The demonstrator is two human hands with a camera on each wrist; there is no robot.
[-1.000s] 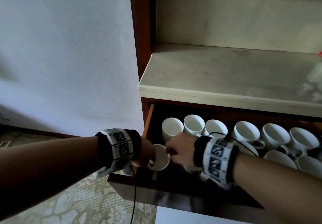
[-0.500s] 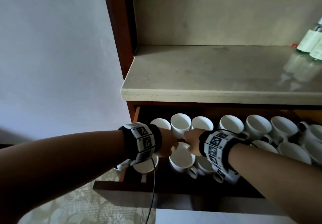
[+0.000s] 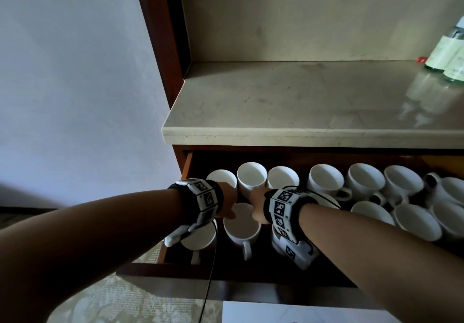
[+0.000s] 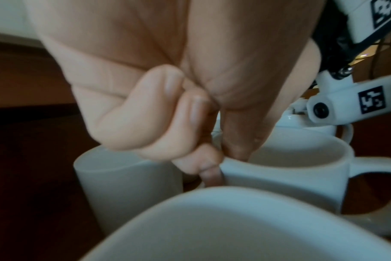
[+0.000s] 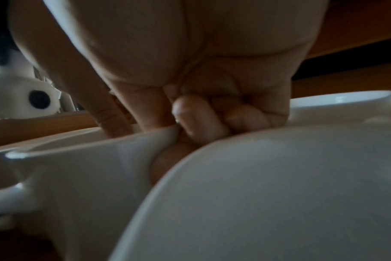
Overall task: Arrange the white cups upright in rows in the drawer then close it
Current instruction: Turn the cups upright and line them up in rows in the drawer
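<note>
The wooden drawer (image 3: 187,169) stands open, with several white cups upright in a back row (image 3: 251,175) and more at the right (image 3: 416,222). In the front row a cup (image 3: 242,229) stands upright with its handle toward me. My left hand (image 3: 229,213) pinches its rim (image 4: 279,169), thumb inside, other fingers curled (image 4: 221,159). My right hand (image 3: 256,216) pinches the same cup's rim (image 5: 96,167) from the other side (image 5: 167,130). Another cup (image 3: 198,237) stands under my left wrist, and one (image 5: 279,194) lies partly hidden under my right wrist.
A pale stone counter (image 3: 301,111) overhangs the drawer's back. Green-labelled bottles (image 3: 449,54) stand at its right end. The dark cabinet post (image 3: 160,46) rises at the left. The drawer's front panel (image 3: 226,276) is near me, with a cable (image 3: 211,272) hanging over it.
Both hands left the front-left cup, which now stands under my left wrist, and moved right onto the neighbouring cup's rim. The head view also shifted.
</note>
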